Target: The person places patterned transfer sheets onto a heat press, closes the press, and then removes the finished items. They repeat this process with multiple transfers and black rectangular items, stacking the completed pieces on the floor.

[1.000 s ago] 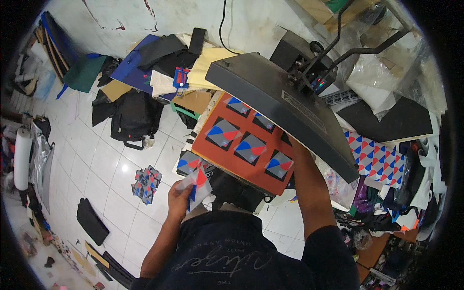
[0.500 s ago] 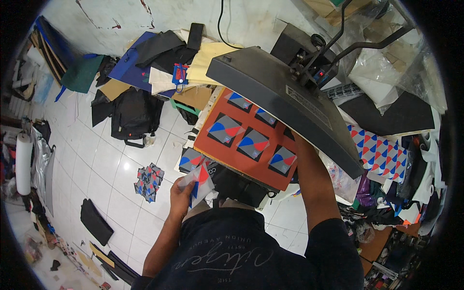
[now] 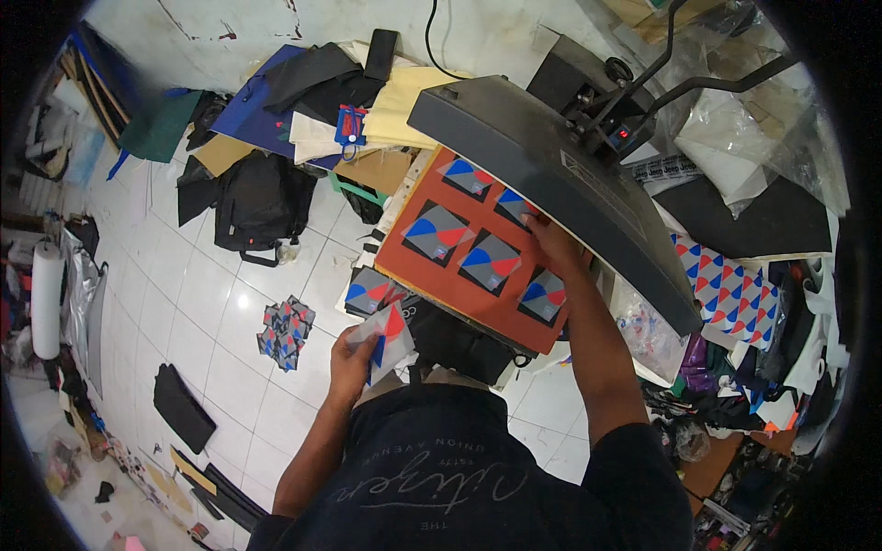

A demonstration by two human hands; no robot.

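Observation:
On the orange-red bed [image 3: 418, 266] of a heat press lie several black fabric pieces with grey, blue and red printed sheets over them. My left hand [image 3: 351, 369] pinches translucent film sheets [image 3: 393, 335] with red and blue shapes, in front of the bed's near left corner. Beneath the raised dark upper plate [image 3: 551, 174] of the press reaches my right hand [image 3: 554, 243]. Its bent fingertips are at the edge of a far printed piece [image 3: 513, 204]; what they pinch is too small to make out. Another printed piece [image 3: 367, 291] sits just off the bed's left edge.
A pile of printed pieces [image 3: 286, 332] lies on the white tiled floor, with a black backpack [image 3: 262, 207] beyond it. Fabric and a dark phone [image 3: 380, 55] are heaped behind. At the right is a patterned printed sheet [image 3: 728, 289]; the press's bent handle [image 3: 726, 84] stands above.
My right hand has come into sight from under the upper plate, its fingers now at a far printed piece. My left hand still holds the film sheets. The whole view has shifted slightly.

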